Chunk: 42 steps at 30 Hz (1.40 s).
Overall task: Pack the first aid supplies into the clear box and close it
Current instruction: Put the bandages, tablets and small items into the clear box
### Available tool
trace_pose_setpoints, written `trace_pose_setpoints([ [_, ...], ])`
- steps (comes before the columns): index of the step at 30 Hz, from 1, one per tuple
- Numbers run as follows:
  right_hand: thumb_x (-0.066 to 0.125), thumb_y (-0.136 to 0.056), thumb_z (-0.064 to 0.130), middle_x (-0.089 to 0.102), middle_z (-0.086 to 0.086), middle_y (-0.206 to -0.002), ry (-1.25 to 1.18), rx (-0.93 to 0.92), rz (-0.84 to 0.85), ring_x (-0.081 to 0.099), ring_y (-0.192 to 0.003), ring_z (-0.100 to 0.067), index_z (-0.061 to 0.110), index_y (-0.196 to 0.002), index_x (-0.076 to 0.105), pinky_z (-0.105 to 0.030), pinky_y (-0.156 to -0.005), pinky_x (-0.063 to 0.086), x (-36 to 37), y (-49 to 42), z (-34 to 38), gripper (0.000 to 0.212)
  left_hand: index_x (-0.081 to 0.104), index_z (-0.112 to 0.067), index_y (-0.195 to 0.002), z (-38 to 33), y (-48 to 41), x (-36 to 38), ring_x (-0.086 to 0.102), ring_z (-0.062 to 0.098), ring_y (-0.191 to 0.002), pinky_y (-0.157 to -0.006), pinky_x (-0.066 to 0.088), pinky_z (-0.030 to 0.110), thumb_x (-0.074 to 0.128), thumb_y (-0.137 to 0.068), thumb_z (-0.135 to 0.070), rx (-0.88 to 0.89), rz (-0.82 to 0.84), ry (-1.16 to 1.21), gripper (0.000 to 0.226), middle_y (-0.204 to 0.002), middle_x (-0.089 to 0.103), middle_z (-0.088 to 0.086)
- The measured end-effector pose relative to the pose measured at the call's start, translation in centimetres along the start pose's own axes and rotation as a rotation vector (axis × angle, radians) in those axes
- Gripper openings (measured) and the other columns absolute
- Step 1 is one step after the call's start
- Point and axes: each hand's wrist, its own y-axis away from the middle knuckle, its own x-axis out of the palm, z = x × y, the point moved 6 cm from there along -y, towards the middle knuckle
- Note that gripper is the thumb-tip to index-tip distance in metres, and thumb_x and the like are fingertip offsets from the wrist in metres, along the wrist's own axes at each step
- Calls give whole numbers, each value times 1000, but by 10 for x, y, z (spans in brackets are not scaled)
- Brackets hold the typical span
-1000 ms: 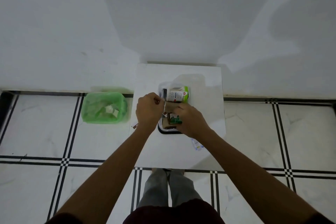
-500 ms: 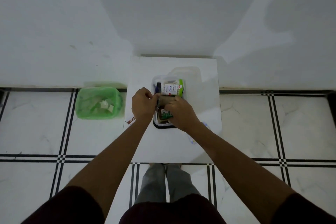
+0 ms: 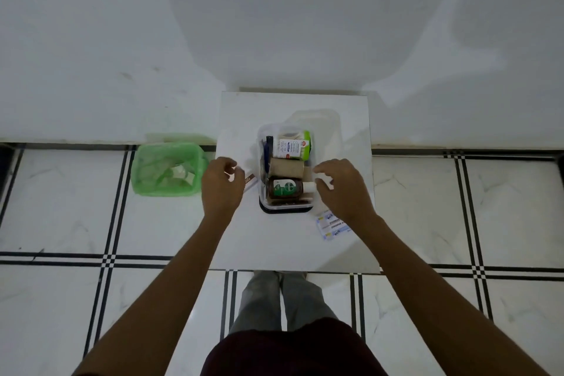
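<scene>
The clear box stands uncovered on the white table. Inside lie a brown antiseptic bottle with a green label, a tan bandage roll, a white and green tub and a dark pen-like item. Its clear lid lies behind and to the right of the box. My left hand hovers left of the box, fingers curled and holding nothing. On the right side my right hand is spread open and empty. Bandage packets lie on the table under my right wrist.
A small brown strip lies on the table between my left hand and the box. A green bin with scraps in it stands on the tiled floor to the left. A white wall runs behind the table.
Both hands were together over the box, pressing items inside. They have pulled apart to either side of it, empty, and the bottle and roll now show.
</scene>
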Motion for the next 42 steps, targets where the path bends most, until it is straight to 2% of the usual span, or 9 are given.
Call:
trace_pose_setpoints([
  [4,60,-81,-1,64,-10,-115,37,258,90,54,-107,-26,8,-112,62,-33,-86,46,-1,24,-39,33,54,-5,-123,45,10,14,49,34,-116,-86,45,45,71,-73,-16,15,305,-353,53,-126,55,14],
  [8,67,-78,6,54,-7,-128,124,368,343,48,-116,-25,14,-122,54,-36,-89,47,26,49,-70,46,53,-2,-122,58,15,25,50,38,-110,-84,46,50,73,-73,-17,38,393,-484,55,-119,56,19],
  [13,76,-71,25,43,-5,-134,440,306,541,39,-118,-27,23,-129,45,-46,-88,41,53,63,-83,65,55,0,-114,60,17,29,54,38,-98,-77,48,47,66,-78,-12,7,354,-456,40,-106,56,20],
  [17,77,-68,33,47,-3,-125,649,189,519,43,-110,-26,26,-127,41,-48,-86,38,60,65,-86,69,57,3,-107,63,19,23,52,35,-86,-68,38,35,64,-77,-5,-36,277,-336,32,-98,54,21],
  [21,77,-64,35,50,-1,-110,686,134,511,44,-99,-24,28,-111,46,-45,-81,34,59,60,-89,57,57,0,-108,55,22,5,47,25,-82,-71,40,35,61,-78,-2,-28,169,-247,30,-99,52,16],
  [26,77,-63,37,43,-4,-110,720,71,545,41,-99,-26,23,-99,56,-43,-77,35,59,55,-88,44,59,0,-109,6,21,-26,52,23,-84,-74,37,23,66,-77,0,286,20,-177,32,-99,57,17],
  [33,76,-64,34,49,3,-116,619,92,541,45,-106,-22,27,-121,42,-42,-83,29,60,57,-88,67,60,-2,-115,-62,27,16,57,31,-98,-87,45,31,67,-76,-2,685,403,-232,40,-108,61,15],
  [38,79,-60,31,55,0,-99,654,61,516,51,-96,-24,22,-100,53,-45,-81,32,59,57,-90,48,64,-3,-112,-65,36,49,61,37,-89,-84,53,44,72,-68,-4,738,545,-334,44,-103,65,17],
  [42,87,-40,30,58,-2,-83,666,27,492,55,-75,-26,19,-83,57,-41,-65,37,59,62,-92,54,66,-9,-112,-52,39,54,61,32,-98,-103,36,48,74,-71,-15,740,516,-426,42,-104,68,9],
])
